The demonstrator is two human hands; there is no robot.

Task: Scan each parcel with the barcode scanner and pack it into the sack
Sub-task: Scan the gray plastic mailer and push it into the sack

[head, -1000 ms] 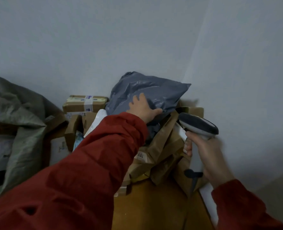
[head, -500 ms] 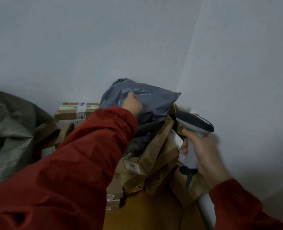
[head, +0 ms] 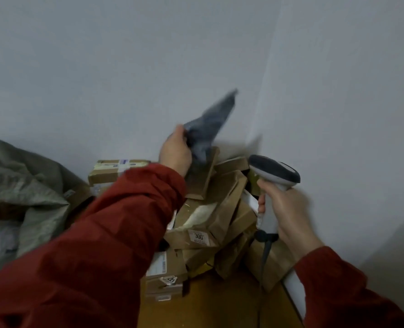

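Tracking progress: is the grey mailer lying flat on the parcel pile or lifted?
Lifted: the left hand grips the grey mailer, which tilts up before the wall above the brown parcels.

Grey mailer (head: 208, 124), blurred, tilts up from the left hand's (head: 173, 153) grip. White, dark-headed scanner (head: 273, 176) stands upright in the right hand (head: 287, 211). Brown parcels (head: 220, 209) pile between both hands; the crumpled sack (head: 26, 185) lies well left of them.
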